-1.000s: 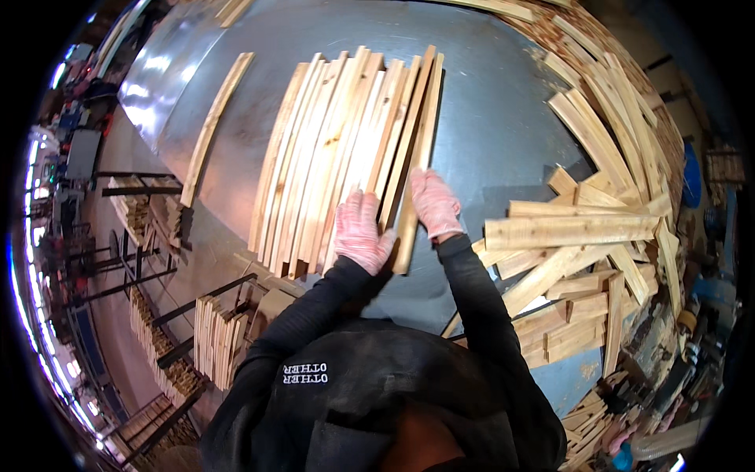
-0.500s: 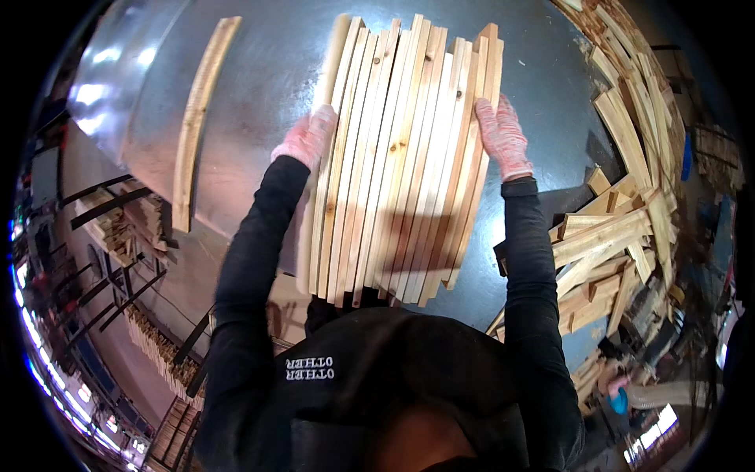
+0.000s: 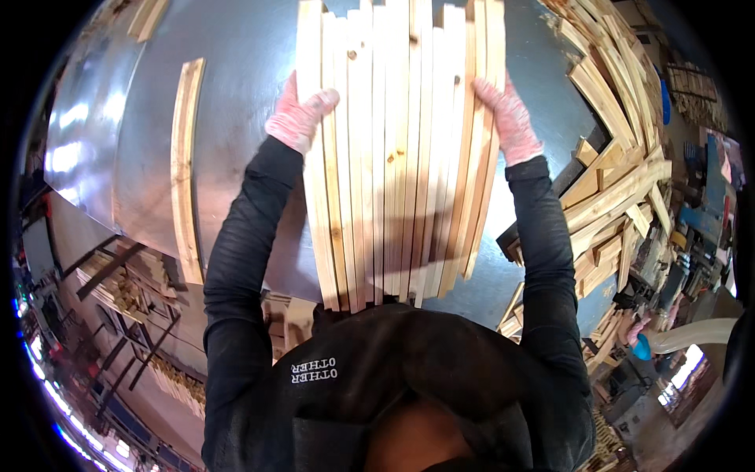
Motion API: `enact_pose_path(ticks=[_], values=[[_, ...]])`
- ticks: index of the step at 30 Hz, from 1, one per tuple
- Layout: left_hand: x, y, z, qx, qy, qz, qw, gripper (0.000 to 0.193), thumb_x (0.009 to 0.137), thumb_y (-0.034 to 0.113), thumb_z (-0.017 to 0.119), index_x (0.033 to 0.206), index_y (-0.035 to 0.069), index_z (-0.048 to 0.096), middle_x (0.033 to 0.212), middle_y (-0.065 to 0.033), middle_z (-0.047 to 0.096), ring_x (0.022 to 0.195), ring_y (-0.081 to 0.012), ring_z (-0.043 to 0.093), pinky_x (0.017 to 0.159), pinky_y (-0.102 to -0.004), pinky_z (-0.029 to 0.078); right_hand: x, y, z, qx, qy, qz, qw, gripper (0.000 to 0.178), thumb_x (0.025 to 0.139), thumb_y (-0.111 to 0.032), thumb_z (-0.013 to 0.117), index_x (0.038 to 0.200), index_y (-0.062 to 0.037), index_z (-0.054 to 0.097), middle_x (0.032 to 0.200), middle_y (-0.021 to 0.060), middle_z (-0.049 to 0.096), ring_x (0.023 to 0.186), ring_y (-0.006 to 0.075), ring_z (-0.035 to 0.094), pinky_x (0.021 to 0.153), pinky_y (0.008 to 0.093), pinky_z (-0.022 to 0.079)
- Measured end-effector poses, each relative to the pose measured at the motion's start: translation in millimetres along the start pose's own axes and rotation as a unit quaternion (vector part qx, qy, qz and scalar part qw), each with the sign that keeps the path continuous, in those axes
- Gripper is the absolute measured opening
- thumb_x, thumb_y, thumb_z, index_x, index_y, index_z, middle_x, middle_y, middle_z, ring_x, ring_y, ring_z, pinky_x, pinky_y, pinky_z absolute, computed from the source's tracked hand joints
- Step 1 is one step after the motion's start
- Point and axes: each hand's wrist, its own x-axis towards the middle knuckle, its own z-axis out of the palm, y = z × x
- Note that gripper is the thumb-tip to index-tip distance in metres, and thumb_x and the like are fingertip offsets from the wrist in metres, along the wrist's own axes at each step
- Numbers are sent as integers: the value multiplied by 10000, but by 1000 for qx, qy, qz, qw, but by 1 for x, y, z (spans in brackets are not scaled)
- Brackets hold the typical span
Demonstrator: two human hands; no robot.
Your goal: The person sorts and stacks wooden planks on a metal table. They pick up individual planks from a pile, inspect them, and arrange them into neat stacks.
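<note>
Left hand in pink-and-white glove (image 3: 300,116), upper centre-left of frame: pressed to left side of row of long, pale, knotty wooden strips (image 3: 401,173), thumb over top face. Right hand in matching glove (image 3: 511,122), upper centre-right: pressed to right side, thumb likewise on top. Row clasped between both hands, upper centre of frame; ends uneven. Fingers partly hidden; cannot tell whether curled beneath. Single pale wooden strip (image 3: 182,165) lies apart, left of frame, on smooth grey metal table (image 3: 244,94). Jumbled pale wooden pieces (image 3: 617,193) at right.
</note>
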Motion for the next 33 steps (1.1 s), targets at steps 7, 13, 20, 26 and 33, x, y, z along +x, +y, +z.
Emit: enact_pose_path(ticks=[7, 13, 20, 26, 33], values=[[78, 245, -24, -243, -405, 132, 872, 908, 751, 705, 646, 1410, 111, 454, 1417, -91, 491, 1272, -305, 485, 1032, -471, 431, 19, -219, -8, 86, -26, -311, 946, 787, 923, -699, 375, 1409, -84, 443, 1338, 84, 552, 1215, 216, 536, 1020, 391, 456], [31, 182, -50, -15, 91, 251, 964, 669, 887, 542, 563, 1362, 78, 477, 1276, -118, 558, 1119, -296, 556, 977, -439, 447, -39, -198, 23, 268, -172, -122, 940, 663, 935, -514, 561, 1401, -56, 448, 1363, 144, 530, 1237, 272, 525, 1035, 405, 440], [-128, -12, 3, -159, 75, -58, 983, 902, 837, 351, 705, 1519, 13, 221, 1461, -126, 429, 1265, -264, 481, 1048, -363, 404, -120, 21, 35, 253, -46, 88, 962, 682, 988, -427, 518, 1496, -33, 292, 1473, 118, 433, 1334, 242, 441, 1088, 354, 401], [-160, -49, -29, 197, 74, -82, 974, 814, 921, 414, 581, 1519, 21, 192, 1507, -213, 360, 1398, -308, 354, 1111, -351, 316, -142, 80, 4, -145, -53, 45, 987, 653, 1019, -330, 462, 1513, 12, 206, 1443, 181, 458, 1164, 232, 579, 980, 315, 453], [-162, -99, -51, 235, 135, -11, 963, 774, 899, 384, 643, 1496, 50, 281, 1392, -219, 505, 1313, -317, 470, 1067, -361, 365, -153, 113, 32, -109, 6, 10, 994, 873, 935, -357, 642, 1542, -30, 106, 1231, 152, 593, 1059, 185, 581, 916, 272, 457]])
